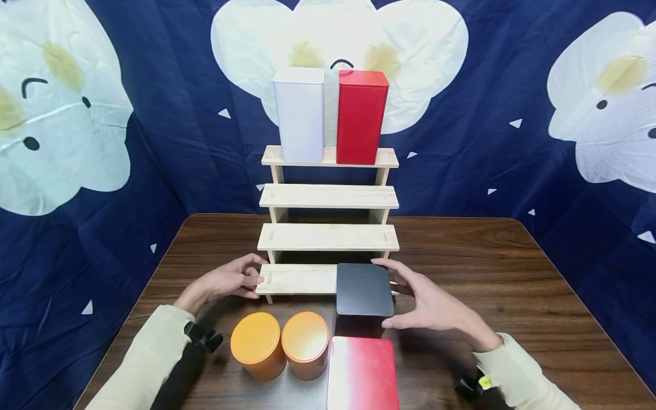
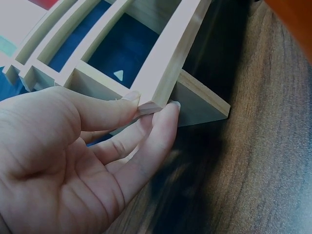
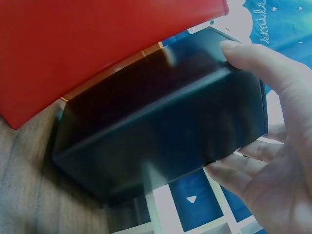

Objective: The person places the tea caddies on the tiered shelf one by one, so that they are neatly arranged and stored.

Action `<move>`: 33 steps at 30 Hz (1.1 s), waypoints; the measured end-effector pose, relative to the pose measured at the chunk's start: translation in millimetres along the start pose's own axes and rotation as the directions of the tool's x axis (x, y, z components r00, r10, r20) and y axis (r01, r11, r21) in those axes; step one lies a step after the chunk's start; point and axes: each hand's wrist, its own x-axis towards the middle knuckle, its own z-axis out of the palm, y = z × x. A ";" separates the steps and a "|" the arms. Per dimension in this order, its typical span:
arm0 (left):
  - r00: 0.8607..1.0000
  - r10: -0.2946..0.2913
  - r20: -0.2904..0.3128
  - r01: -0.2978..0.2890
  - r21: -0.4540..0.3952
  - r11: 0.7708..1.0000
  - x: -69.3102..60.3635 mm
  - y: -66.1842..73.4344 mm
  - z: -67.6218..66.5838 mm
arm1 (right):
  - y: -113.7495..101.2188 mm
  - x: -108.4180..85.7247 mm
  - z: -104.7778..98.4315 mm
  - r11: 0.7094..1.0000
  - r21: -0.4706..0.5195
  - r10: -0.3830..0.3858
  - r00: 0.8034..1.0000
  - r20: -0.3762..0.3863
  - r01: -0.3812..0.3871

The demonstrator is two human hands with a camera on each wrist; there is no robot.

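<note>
A stepped wooden shelf rack [image 1: 328, 237] stands on the table. My left hand [image 1: 228, 280] pinches the left end of its lowest board [image 2: 158, 73] between thumb and fingers. On the right, a tall black tin [image 1: 364, 290] stands upright in front of the lowest board. Thumb and fingers of my right hand [image 1: 427, 299] grip its right side near the top; the right wrist view shows the thumb on a top corner of the black tin [image 3: 165, 117]. A red tin [image 1: 364, 373] is close in front of the black one.
Two orange round canisters [image 1: 256, 339] stand side by side left of the near red tin. On the top step are a white tin [image 1: 301, 117] and another red tin [image 1: 361, 117]. Blue cloth [image 1: 169, 102] with cloud faces hangs behind the wooden table [image 1: 476, 273].
</note>
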 end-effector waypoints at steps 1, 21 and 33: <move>1.000 0.003 0.001 -0.003 0.000 1.000 -0.2 -0.1 -0.1 | -0.9 -0.1 -1.4 1.000 -0.001 -0.004 1.000 -0.001 0.004; 1.000 -0.008 -0.011 0.008 0.004 1.000 0.4 0.2 -0.5 | -19.7 -0.4 -22.0 0.997 -0.070 -0.027 0.999 -0.022 0.026; 1.000 -0.019 -0.014 0.019 0.001 1.000 -0.6 1.3 0.5 | -32.3 1.0 -31.9 0.991 -0.120 -0.060 0.997 -0.046 0.054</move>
